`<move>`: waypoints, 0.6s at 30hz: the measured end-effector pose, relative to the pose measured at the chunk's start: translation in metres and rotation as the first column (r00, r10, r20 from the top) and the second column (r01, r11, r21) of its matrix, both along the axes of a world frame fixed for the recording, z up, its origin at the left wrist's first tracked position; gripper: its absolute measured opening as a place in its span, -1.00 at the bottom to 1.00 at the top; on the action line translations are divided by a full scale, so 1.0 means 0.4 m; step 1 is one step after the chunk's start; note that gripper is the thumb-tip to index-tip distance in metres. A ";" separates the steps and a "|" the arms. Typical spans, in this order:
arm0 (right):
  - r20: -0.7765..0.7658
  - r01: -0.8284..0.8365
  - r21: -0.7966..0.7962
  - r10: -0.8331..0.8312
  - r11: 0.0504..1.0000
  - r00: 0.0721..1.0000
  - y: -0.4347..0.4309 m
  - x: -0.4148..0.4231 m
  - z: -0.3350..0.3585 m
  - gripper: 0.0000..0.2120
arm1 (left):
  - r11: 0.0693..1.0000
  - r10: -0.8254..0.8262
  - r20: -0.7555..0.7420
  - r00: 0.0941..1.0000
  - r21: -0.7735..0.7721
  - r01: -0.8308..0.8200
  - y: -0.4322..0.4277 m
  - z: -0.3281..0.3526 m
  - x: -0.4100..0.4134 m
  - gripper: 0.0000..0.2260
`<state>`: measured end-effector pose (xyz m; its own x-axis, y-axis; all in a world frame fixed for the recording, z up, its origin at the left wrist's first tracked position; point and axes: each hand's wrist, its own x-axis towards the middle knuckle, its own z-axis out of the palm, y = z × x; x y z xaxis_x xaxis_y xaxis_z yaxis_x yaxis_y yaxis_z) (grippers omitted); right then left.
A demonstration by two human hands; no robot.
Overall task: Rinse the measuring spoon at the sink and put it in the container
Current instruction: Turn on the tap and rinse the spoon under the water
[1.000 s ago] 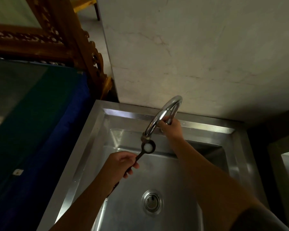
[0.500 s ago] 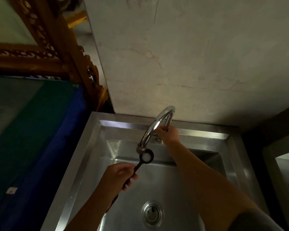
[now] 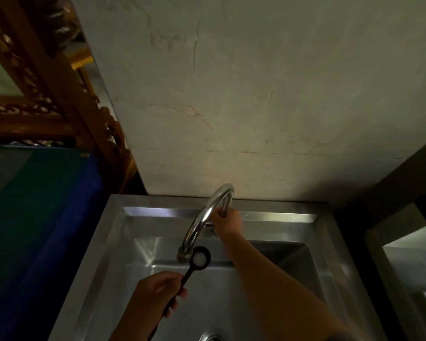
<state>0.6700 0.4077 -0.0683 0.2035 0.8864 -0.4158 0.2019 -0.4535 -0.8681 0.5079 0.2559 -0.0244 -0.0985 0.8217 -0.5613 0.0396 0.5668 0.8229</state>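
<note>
We hold the spoon in our left hand, fingers curled tight round its thin black handle. The spoon is black, with a round bowl that shows a pale white patch inside; it sits just beside the tap spout's mouth, above the steel sink. Our right hand reaches to the back of the sink, fingers wrapped about the base of the curved tap. The drain shows at the bottom edge, partly cut off.
</note>
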 end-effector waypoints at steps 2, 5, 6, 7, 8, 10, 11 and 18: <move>0.000 0.014 0.004 -0.014 1.000 1.000 0.001 -0.002 -0.003 -0.76 | 1.000 0.004 0.003 1.000 0.006 -0.004 -0.002 0.001 0.003 -0.88; 0.002 0.032 0.020 -0.032 0.999 0.999 0.001 -0.005 -0.007 -0.77 | 1.000 0.012 0.024 1.000 -0.015 -0.011 -0.005 0.000 0.007 -0.88; -0.003 0.041 0.024 -0.041 0.999 0.999 0.000 -0.007 -0.008 -0.78 | 0.999 0.013 0.028 1.000 -0.030 -0.012 -0.005 -0.001 0.007 -0.88; -0.014 0.056 0.028 -0.055 0.998 0.998 -0.001 -0.009 -0.010 -0.79 | 0.999 0.012 0.035 0.999 -0.044 -0.010 -0.004 -0.002 0.006 -0.88; -0.022 0.072 0.031 -0.071 0.997 0.997 -0.004 -0.011 -0.010 -0.80 | 0.998 0.005 0.040 0.999 -0.055 -0.003 -0.004 -0.005 0.005 -0.89; -0.017 0.092 0.036 -0.091 0.995 0.996 -0.007 -0.016 -0.013 -0.81 | 0.998 -0.013 0.030 0.999 -0.062 0.014 -0.004 -0.012 0.001 -0.89; -0.017 0.098 0.036 -0.098 0.994 0.995 -0.007 -0.017 -0.014 -0.82 | 0.998 -0.016 0.023 1.000 -0.062 0.018 -0.005 -0.015 -0.001 -0.89; -0.036 0.151 0.026 -0.151 0.988 0.988 0.000 -0.023 -0.023 -0.83 | 0.999 0.011 0.044 0.999 -0.053 -0.008 -0.012 -0.013 0.003 -0.88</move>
<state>0.6609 0.4076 -0.0773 0.3221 0.8582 -0.3998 0.1032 -0.4516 -0.8863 0.5089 0.2510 -0.0297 -0.0803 0.7900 -0.6078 -0.0015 0.6097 0.7926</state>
